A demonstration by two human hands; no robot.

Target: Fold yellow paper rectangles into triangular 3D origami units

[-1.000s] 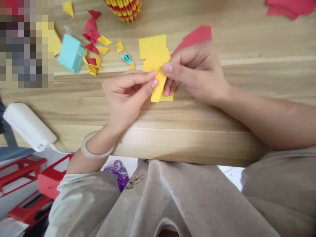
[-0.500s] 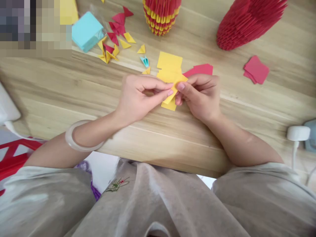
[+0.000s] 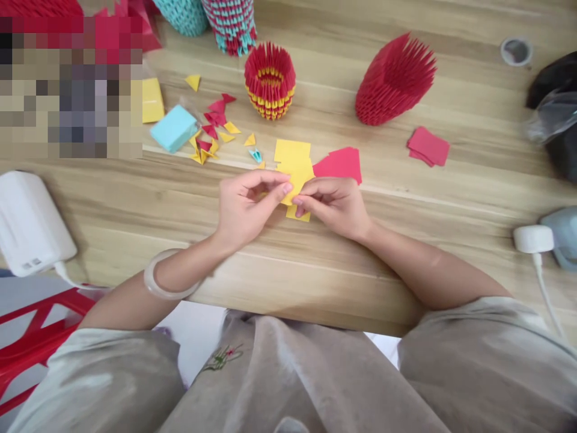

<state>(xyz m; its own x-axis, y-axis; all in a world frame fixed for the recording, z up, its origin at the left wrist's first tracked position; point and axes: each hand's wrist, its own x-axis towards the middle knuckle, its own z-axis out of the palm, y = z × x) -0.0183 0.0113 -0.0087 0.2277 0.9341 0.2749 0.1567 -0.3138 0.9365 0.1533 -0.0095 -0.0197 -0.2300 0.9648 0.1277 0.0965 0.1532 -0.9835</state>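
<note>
Above a light wooden desk (image 3: 135, 198), the left hand (image 3: 246, 204) and right hand (image 3: 336, 204) both pinch one small yellow paper slip (image 3: 296, 180) between closed fingertips, beside flat red paper (image 3: 340, 163).

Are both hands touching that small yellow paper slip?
Touching: the head view shows the left hand and right hand pinching the small yellow paper slip between fingertips.

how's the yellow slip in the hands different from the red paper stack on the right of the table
The yellow slip is pinched between the left hand and right hand; the red paper stack lies untouched, well off to the right. The slip is one piece bent by fingers; the stack is several flat sheets, slightly fanned. Both are small paper pieces over the wooden table.
</note>
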